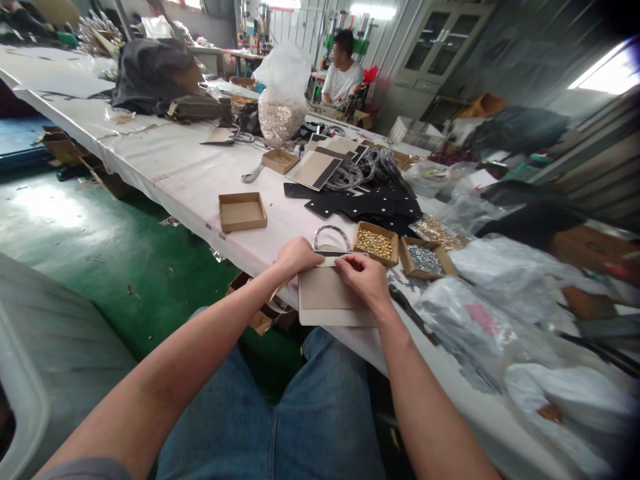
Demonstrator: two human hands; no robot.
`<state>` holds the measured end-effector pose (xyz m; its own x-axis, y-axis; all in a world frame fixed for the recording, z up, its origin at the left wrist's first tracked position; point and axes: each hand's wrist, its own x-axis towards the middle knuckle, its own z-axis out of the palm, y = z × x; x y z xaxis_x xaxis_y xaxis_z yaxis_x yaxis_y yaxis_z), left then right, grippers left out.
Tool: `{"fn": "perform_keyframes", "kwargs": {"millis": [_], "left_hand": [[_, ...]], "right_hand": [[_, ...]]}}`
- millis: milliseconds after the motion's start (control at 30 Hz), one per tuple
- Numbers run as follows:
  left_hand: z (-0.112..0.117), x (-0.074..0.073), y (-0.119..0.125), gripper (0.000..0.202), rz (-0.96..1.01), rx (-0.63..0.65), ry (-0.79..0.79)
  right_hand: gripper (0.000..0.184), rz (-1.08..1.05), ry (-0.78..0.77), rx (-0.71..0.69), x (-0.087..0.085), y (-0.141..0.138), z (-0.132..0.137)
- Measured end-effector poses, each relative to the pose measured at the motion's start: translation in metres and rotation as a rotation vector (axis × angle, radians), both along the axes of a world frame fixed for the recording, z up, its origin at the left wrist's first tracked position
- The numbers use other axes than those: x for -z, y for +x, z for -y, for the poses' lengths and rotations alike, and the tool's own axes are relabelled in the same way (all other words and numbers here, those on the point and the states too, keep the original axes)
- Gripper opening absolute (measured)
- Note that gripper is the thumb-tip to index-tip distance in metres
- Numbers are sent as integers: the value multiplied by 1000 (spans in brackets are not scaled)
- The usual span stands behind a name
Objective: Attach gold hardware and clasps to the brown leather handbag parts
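A flat beige panel [330, 290] with a dark strip along its top lies at the table's front edge, on a paler sheet that shows below it. A grey, clear-looking curved handle [332, 231] rises from the panel's far edge. My left hand [299, 255] is closed on the panel's upper left corner, with the thumb on top. At the upper right part, my right hand [367, 277] has thumb and fingertips pinched against the strip. Whatever small thing is between them is hidden. Just beyond my right hand are a box of gold-coloured studs [374, 241] and a box of silver-coloured metal pieces [424, 259].
An open cardboard tray [243, 217] stands left on the white table [195, 180]. Black strips [365, 203] and stacked beige panels [313, 168] lie farther back. Plastic bags [470, 320] and a dark-handled tool [413, 313] are on the right. A person [343, 80] sits beyond.
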<state>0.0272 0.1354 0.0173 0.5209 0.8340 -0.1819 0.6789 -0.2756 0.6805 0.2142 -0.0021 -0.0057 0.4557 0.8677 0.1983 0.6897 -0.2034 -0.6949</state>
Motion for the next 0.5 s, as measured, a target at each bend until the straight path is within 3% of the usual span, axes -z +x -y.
{"fn": "perform_keyframes", "kwargs": {"millis": [133,267,400,500], "left_hand": [[-1,2,-4,34,50,3,-44],[1,8,-10,36,210,2,-163],[4,11,-13,38,249,-2,-87],[10,5,-14,44,219,16,-4]], "right_hand": [[44,-10,-93,49,-3,3,-7],[42,-35,-138,14,-5,9,-18],[30,94,-197,-52,-10,12,-25],[27,121,-244,-115,-17,12,-27]]}}
